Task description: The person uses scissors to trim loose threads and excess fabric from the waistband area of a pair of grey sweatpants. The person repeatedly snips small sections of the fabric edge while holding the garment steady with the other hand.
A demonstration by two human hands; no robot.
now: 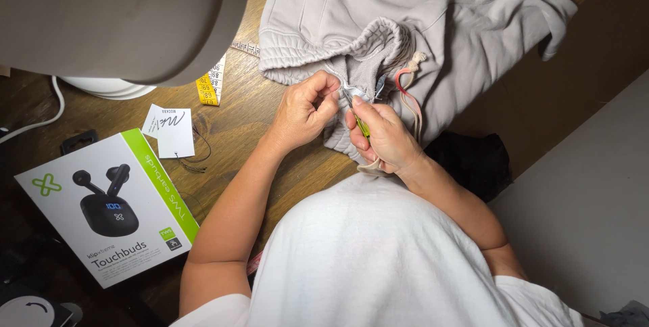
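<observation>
Grey sweatpants (433,22) lie bunched on the wooden tabletop (236,114), waistband toward the person, right under both hands. Left hand (305,112) pinches the waistband edge, fingers closed on the fabric. Right hand (385,136) touches the same spot from the other side, closed around a small green-handled tool (360,123); its tip meets the fabric between the two hands. Exact kind of tool cannot be told. A pink drawstring (405,87) hangs from the waistband just beside the right hand.

Left of the hands, well apart: a flat rectangular box (108,208), white with a green side stripe and a picture of black earbuds with their case, lying closed on the tabletop. Above it, a small white paper tag (172,131) with a thin thread. A yellow-and-white measuring tape (213,83) lies near the garment's left edge.
</observation>
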